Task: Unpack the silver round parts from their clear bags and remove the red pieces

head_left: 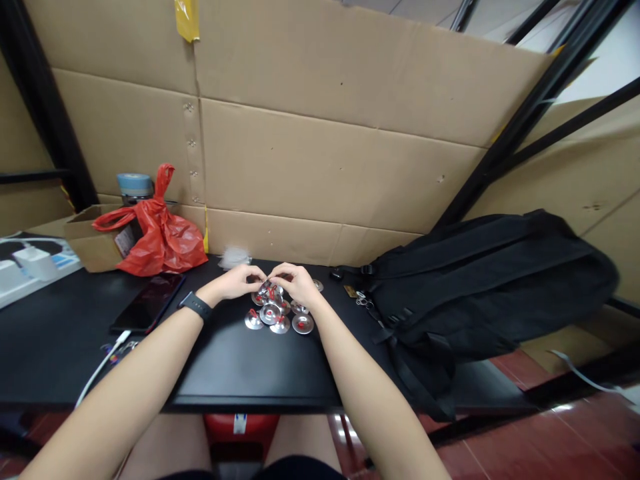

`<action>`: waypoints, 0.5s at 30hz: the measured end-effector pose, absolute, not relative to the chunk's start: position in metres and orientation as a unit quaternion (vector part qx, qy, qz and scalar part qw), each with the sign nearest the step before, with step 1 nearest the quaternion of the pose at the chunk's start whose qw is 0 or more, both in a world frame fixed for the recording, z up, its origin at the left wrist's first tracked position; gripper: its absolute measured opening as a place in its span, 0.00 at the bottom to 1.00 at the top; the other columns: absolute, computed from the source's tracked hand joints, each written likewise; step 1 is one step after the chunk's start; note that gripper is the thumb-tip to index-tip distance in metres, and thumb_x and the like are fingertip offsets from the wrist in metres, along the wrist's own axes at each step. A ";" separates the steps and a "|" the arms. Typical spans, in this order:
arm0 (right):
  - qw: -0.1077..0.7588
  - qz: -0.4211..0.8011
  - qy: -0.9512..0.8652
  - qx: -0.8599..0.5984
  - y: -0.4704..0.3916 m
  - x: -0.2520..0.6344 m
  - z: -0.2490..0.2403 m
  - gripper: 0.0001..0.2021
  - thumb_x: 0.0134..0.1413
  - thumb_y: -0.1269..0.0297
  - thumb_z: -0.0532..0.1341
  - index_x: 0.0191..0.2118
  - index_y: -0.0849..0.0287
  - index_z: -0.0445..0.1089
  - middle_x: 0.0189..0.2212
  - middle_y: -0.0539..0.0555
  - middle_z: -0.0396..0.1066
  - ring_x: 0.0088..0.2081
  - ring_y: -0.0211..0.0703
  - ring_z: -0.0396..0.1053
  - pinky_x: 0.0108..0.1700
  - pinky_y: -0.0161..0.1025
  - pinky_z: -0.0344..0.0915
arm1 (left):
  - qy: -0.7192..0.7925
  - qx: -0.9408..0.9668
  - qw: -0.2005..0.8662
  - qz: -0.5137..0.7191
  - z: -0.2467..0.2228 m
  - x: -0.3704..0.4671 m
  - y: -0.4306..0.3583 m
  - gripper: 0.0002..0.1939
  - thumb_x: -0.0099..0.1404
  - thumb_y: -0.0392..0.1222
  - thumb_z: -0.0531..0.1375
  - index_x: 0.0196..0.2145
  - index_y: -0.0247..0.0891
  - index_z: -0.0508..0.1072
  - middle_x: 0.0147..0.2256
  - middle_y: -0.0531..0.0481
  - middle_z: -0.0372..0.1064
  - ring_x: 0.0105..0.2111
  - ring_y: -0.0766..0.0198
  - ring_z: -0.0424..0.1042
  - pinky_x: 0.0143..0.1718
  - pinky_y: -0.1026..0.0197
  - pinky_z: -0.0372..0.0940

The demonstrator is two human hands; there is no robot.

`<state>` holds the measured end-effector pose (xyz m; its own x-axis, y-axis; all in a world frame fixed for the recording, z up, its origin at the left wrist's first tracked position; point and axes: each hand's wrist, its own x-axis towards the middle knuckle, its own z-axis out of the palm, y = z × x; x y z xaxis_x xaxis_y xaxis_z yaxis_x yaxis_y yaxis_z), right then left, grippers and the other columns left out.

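Several small silver finger cymbals [271, 314] with red loops lie heaped on the black table [235, 367]. Above the back of the heap, my left hand [239, 281] and my right hand [296, 281] meet with their fingertips pinched together. Between them is a finger cymbal [265, 286], tilted and partly covered by the fingers. A dark watch sits on my left wrist. One more cymbal [318, 285] shows just right of my right hand. Some cymbals overlap, and those behind the hands are partly hidden.
A black backpack [490, 280] fills the right side, with keys [364, 300] beside it. On the left are a phone [150, 303] with a white cable, a knotted red plastic bag [163, 237], a cardboard box [95, 247] and a power strip [40, 273]. Cardboard [320, 160] walls the back.
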<state>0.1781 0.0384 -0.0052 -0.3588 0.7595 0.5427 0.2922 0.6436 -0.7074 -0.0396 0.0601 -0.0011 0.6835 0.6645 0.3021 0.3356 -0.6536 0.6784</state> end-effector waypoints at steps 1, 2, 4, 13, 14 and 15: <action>0.456 0.261 -0.782 -0.336 0.039 0.178 -0.006 0.05 0.54 0.62 0.66 0.33 0.58 0.77 0.35 0.54 0.74 0.37 0.43 0.71 0.38 0.38 0.64 | 0.287 0.870 0.298 0.269 -0.001 -0.040 0.060 0.13 0.63 0.48 0.61 0.37 0.35 0.76 0.35 0.48 0.75 0.35 0.63 0.71 0.39 0.63 0.65; 0.456 0.268 -0.779 -0.336 0.039 0.177 -0.006 0.06 0.54 0.62 0.66 0.34 0.58 0.77 0.34 0.54 0.74 0.36 0.42 0.71 0.38 0.38 0.64 | 0.286 0.872 0.294 0.265 0.000 -0.040 0.060 0.13 0.64 0.48 0.60 0.36 0.35 0.76 0.34 0.48 0.74 0.35 0.63 0.71 0.39 0.64 0.65; 0.455 0.286 -0.774 -0.336 0.039 0.177 -0.007 0.07 0.55 0.60 0.65 0.34 0.59 0.75 0.34 0.53 0.74 0.36 0.42 0.71 0.39 0.38 0.65 | 0.290 0.875 0.278 0.271 0.002 -0.043 0.062 0.14 0.65 0.49 0.59 0.35 0.35 0.75 0.34 0.48 0.74 0.35 0.63 0.71 0.39 0.64 0.65; 0.474 0.345 -0.680 -0.440 0.052 0.216 -0.005 0.14 0.54 0.51 0.62 0.37 0.59 0.71 0.29 0.53 0.73 0.29 0.41 0.69 0.28 0.34 0.63 | 0.397 0.870 0.085 0.280 0.007 -0.088 0.082 0.12 0.64 0.48 0.59 0.32 0.37 0.77 0.33 0.47 0.76 0.34 0.60 0.73 0.38 0.63 0.63; 0.482 0.316 -0.653 -0.492 0.058 0.225 -0.008 0.15 0.55 0.52 0.61 0.37 0.59 0.72 0.27 0.53 0.73 0.27 0.40 0.68 0.26 0.34 0.63 | 0.405 0.869 0.084 0.271 0.005 -0.092 0.084 0.11 0.63 0.47 0.60 0.31 0.37 0.77 0.33 0.47 0.76 0.34 0.60 0.73 0.38 0.63 0.63; 0.478 0.271 -0.629 -0.550 0.063 0.234 -0.012 0.14 0.55 0.53 0.60 0.37 0.60 0.73 0.25 0.53 0.73 0.25 0.40 0.68 0.26 0.35 0.63 | 0.411 0.869 0.085 0.261 0.004 -0.095 0.085 0.10 0.62 0.46 0.61 0.31 0.37 0.78 0.33 0.47 0.76 0.34 0.60 0.73 0.38 0.64 0.63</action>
<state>0.2344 0.0629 -0.0116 0.0616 0.9509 0.3033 0.4325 0.2484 -0.8668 -0.0951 0.0852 0.0040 0.5259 0.7593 0.3833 0.6708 -0.6473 0.3619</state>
